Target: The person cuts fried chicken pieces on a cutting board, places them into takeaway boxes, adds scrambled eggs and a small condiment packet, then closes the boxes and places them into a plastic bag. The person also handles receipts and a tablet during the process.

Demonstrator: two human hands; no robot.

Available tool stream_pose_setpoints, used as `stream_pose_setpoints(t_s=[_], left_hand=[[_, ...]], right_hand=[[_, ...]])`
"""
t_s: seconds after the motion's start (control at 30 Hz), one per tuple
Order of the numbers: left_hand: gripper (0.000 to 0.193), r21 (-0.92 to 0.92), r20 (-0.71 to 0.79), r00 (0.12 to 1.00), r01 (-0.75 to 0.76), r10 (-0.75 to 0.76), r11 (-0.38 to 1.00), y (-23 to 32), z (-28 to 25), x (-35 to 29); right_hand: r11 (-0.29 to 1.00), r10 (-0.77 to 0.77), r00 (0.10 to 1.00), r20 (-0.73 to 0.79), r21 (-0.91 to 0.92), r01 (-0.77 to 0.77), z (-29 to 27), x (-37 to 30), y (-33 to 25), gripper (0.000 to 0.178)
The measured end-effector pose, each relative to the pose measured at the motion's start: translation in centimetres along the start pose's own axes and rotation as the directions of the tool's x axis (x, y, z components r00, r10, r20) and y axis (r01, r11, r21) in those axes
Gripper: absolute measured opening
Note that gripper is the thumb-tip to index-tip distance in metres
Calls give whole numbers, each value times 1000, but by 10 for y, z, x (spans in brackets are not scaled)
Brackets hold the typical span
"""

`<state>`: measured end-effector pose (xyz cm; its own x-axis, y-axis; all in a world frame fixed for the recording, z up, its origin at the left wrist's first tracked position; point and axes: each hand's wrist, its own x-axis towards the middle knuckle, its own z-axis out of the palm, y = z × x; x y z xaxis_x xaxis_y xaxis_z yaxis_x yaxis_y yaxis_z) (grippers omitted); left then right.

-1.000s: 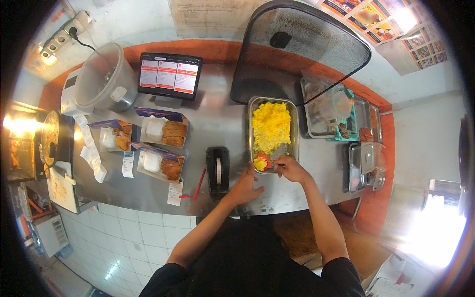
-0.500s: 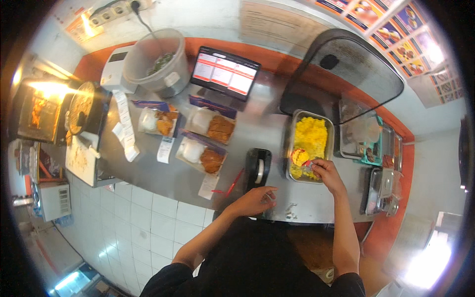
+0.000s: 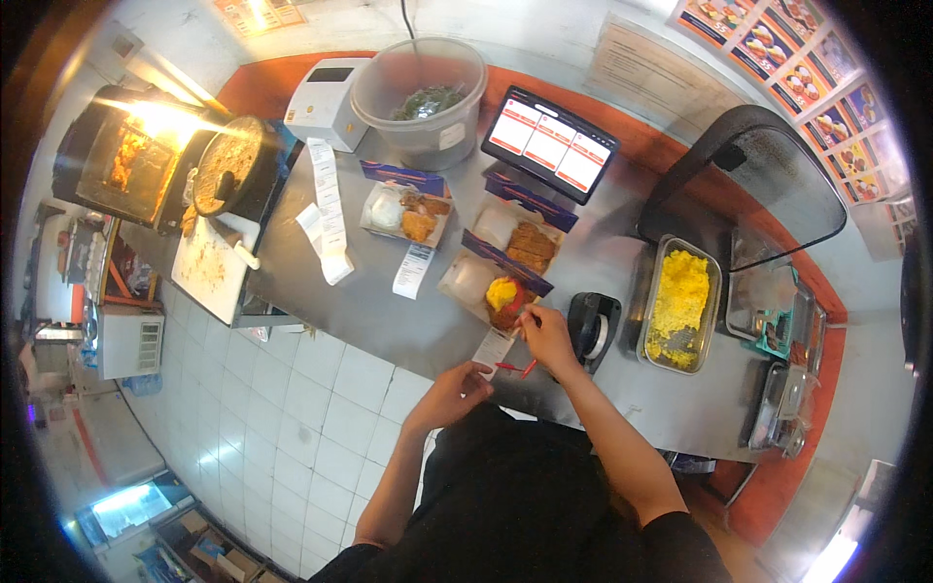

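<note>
From the head view, the right hand [image 3: 547, 335] reaches forward over the steel bench [image 3: 389, 316], its fingers pinched together on a thin utensil whose kind is too small to tell, held at the near edge of an open meal box [image 3: 491, 291]. That box sits near the bench's front edge and holds white rice, a yellow scoop and a red-brown portion. The left hand [image 3: 449, 392] rests at the bench's front edge, fingers curled loosely; whether they grip anything cannot be told. Just beside it lie a white paper slip [image 3: 493, 348] and something small and red [image 3: 515, 368]. Right of the right hand stands a black tape dispenser [image 3: 593, 325], and beyond that a metal tray of yellow food [image 3: 678, 306] under a dark curved cover [image 3: 748, 185]. Two more open meal boxes [image 3: 520, 243] [image 3: 408, 209] lie further back, with a long receipt strip [image 3: 328, 209] to their left. At the rear stand a tablet screen [image 3: 549, 144], a clear plastic tub of greens [image 3: 423, 97] and a white printer [image 3: 326, 102]. A lit warming cabinet [image 3: 131, 160] glows at far left.
</note>
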<state>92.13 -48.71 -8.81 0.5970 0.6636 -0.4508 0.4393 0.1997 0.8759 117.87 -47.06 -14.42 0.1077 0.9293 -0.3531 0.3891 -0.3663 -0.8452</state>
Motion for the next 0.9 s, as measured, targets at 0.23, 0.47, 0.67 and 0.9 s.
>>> stream_pose_setpoints(t_s=[0.23,0.47,0.67,0.9], left_hand=[[40,-40,24,998,64,-63,997,-22,-18,-20],[41,22,249,968,11,-16,1000,-3,-12,-6],[44,137,535,845,-87,0,987,35,25,24],[69,-5,694,694,-259,190,966,76,126,72]], right_hand=[[836,-278,946,-168,-527,153,46,4,10,53],[936,-266,928,-259,-301,184,47,-21,2,46],[945,43,978,-203,327,26,30,-43,21,35],[898,211,865,-455,440,12,-125,-120,26,24]])
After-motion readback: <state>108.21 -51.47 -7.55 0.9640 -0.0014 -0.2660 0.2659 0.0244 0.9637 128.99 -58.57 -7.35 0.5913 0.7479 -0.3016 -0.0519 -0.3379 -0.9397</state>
